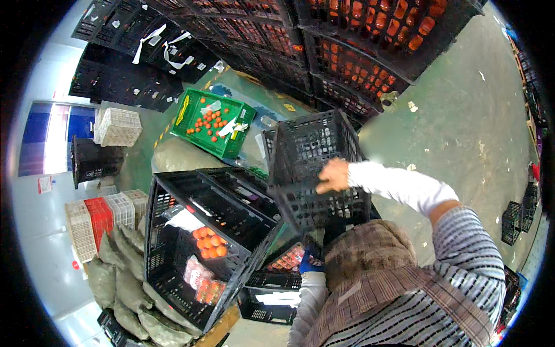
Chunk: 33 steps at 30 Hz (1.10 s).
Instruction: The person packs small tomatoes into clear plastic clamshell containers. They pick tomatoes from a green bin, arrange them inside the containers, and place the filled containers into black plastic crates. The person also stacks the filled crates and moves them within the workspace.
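Observation:
My right hand (334,175), bare below a white sleeve, is at the rim of an empty-looking black plastic crate (312,143); whether its fingers grip the crate cannot be made out. My left hand (311,261), in a blue glove, is low beside my apron, next to packs of small red-orange fruit (289,259) in a black crate; its fingers are mostly hidden. To the left, a tilted black crate (149,225) holds loose orange fruit (210,242), a clear plastic bag and red fruit packs (210,291). A lower black crate (265,315) has white paper in it.
A green crate (204,147) with loose orange fruit and paper scraps stands on the floor ahead. Tall stacks of black crates (303,52) filled with red fruit rise beyond. Grey sacks (130,295), white and red crates (96,219) are at left. Scraps litter the floor at right.

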Tool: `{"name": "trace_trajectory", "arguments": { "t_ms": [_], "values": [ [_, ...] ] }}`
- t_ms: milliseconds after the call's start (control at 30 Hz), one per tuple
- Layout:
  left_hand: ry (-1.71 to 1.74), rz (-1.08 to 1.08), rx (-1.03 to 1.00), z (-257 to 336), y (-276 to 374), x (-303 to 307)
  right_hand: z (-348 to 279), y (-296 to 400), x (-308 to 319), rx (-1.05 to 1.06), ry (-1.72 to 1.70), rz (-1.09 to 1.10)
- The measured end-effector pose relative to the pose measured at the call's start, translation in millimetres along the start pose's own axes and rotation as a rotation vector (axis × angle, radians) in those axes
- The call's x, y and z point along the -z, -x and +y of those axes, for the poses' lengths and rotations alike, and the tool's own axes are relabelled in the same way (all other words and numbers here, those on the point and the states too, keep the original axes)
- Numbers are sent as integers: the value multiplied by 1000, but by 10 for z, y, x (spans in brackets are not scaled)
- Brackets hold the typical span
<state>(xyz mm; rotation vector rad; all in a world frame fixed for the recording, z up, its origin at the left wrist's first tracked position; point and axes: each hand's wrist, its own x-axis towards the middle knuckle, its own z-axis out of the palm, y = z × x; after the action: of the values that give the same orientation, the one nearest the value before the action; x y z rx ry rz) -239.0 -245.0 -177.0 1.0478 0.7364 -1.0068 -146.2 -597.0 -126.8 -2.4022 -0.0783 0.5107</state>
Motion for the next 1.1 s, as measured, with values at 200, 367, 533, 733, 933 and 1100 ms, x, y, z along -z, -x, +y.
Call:
{"name": "trace_trajectory", "arguments": {
  "t_ms": [200,367,533,733,933,1100],
  "values": [
    [-36,57,-19,-334,-692,386,-149,279,261,48,-271,-213],
    [-67,62,-66,-381,-1363,344,607,-387,658,9,-551,-319],
    [-51,135,-147,-448,-1748,460,435,-712,1111,-63,-515,-344],
    [-48,217,-213,-315,-1972,492,843,-706,999,-170,-2,71],
    [-131,283,-267,-156,-2270,415,1742,-950,-80,-603,123,285],
    [-1090,251,-580,-652,-2709,815,1687,-32,-649,-877,-130,234]
  ]
}}
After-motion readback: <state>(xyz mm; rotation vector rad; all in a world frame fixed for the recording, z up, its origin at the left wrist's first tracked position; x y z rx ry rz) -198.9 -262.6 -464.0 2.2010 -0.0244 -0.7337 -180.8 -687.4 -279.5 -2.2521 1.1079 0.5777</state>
